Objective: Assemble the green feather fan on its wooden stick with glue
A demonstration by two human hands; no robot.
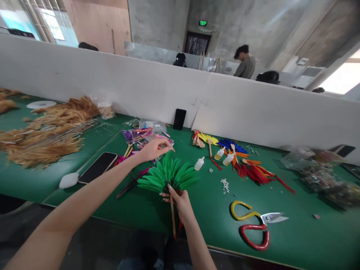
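Note:
A green feather fan [171, 170] is spread wide over the table, its thin wooden handle [173, 219] pointing down toward the front edge. My right hand [181, 202] grips the fan where the feathers meet the handle, thumb in front. Just above the tips of the feathers is my left hand [156, 149], its fingers bent and drawn together; whatever they may pinch is too small to make out. Small white glue bottles [199, 164] stand or lie to the fan's right, near a little pile of white beads [225, 186].
Yellow-and-red-handled scissors [263, 221] lie at the right front. Red and orange feather pieces [257, 172] and bagged parts [317, 176] are farther right. Left are a phone [98, 167], a white spoon-shaped object [69, 180] and tan plumes [56, 127]. A white partition [157, 86] borders the back.

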